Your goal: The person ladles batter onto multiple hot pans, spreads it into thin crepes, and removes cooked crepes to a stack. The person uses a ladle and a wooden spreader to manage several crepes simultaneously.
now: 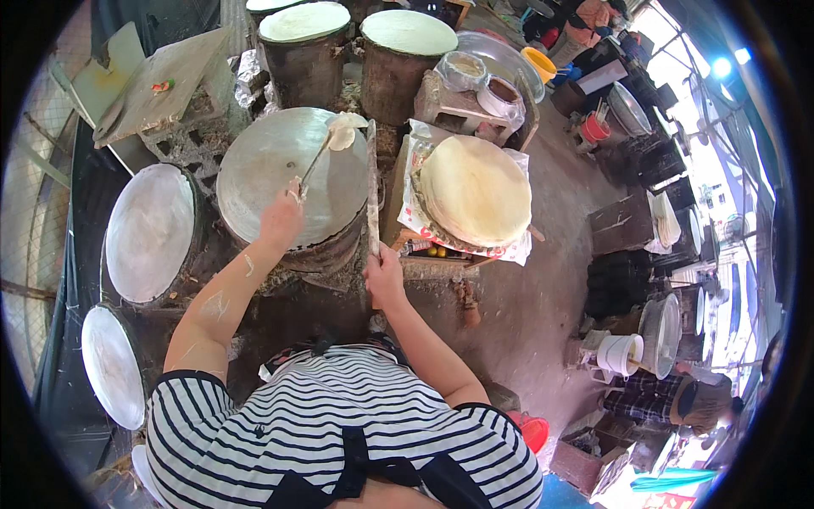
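Observation:
My left hand (pixel 283 216) grips a thin-handled tool (pixel 316 159) over a large round griddle (pixel 267 170); the tool's pale, batter-like end (pixel 342 136) is near the griddle's upper right edge. My right hand (pixel 386 276) is closed on a long flat stick (pixel 372 191) standing along the griddle's right side. Just right of it, a stack of thin pale flatbreads (pixel 475 187) rests on printed paper. Streaks of pale paste are on my left forearm.
More round griddles (pixel 151 229) flank me on the left, and white-topped drums (pixel 398 34) stand behind. Bowls (pixel 462 68) sit on a block. Along the right are buckets (pixel 619 354), basins, bins and two other people (pixel 678 399), (pixel 585 25).

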The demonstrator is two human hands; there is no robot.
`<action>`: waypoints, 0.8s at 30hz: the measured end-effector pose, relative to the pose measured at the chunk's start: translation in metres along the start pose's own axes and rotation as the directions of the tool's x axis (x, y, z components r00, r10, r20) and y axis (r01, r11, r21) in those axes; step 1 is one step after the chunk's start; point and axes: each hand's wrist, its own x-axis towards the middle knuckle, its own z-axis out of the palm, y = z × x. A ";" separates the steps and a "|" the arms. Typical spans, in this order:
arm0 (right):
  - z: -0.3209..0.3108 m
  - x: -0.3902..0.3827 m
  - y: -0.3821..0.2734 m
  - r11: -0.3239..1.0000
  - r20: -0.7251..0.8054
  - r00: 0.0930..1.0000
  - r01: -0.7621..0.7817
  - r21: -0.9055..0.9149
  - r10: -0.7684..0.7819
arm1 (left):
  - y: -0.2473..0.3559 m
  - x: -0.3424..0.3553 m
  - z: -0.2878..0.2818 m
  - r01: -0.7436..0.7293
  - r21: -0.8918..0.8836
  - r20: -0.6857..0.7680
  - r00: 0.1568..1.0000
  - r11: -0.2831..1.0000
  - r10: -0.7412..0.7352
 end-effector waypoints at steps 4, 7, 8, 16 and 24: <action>0.015 0.013 -0.001 0.965 0.061 0.998 0.030 -0.261 -0.015 | -0.017 0.007 -0.006 0.006 0.090 -0.010 1.000 0.996 -0.005; 0.028 0.017 -0.004 0.917 -0.003 0.984 0.165 -0.364 -0.178 | -0.022 0.010 -0.011 -0.008 0.113 -0.037 0.999 0.994 0.012; 0.033 0.019 -0.004 0.899 -0.035 0.970 0.211 -0.384 -0.242 | -0.024 0.010 -0.010 -0.007 0.112 -0.048 0.999 0.994 0.012; 0.044 0.036 -0.018 0.852 0.002 0.960 0.249 -0.461 -0.279 | -0.052 0.005 -0.013 0.096 0.047 -0.046 0.994 0.994 -0.094; 0.056 0.050 -0.031 0.799 0.019 0.959 0.247 -0.548 -0.283 | -0.061 0.009 -0.020 0.136 -0.137 -0.147 0.977 0.981 -0.156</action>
